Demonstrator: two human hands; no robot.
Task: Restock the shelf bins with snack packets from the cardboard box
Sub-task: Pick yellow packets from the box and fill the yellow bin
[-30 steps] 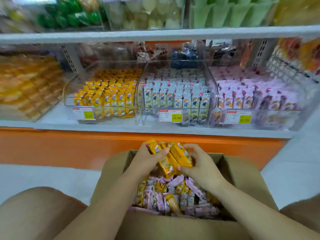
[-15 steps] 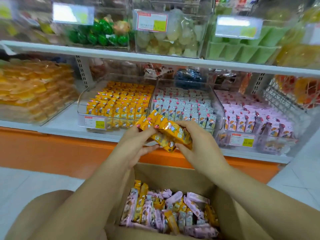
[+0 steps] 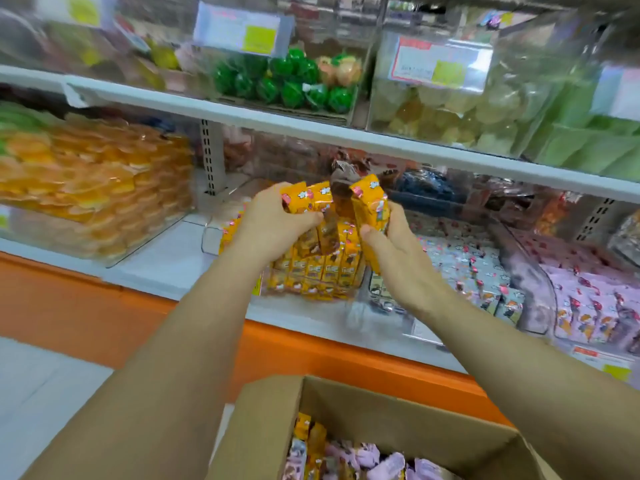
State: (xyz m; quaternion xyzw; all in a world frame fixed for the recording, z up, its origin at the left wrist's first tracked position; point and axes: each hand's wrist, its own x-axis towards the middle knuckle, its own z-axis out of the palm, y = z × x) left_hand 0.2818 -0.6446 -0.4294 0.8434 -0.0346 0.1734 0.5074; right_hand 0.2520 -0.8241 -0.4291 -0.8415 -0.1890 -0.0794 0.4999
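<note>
Lifted clear of the cardboard box [image 3: 398, 422] since earlier: our left hand [image 3: 273, 225] and right hand [image 3: 396, 261], now above the yellow bin [image 3: 212, 239], each gripping its own bunch of yellow packets [image 3: 370, 206], bunches parted.

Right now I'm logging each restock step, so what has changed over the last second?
The left hand and right hand lifted the yellow packets from the cardboard box forward over the yellow bin, splitting the bunch between them. Both keep gripping; nothing let go. The box still holds mixed packets.
</note>
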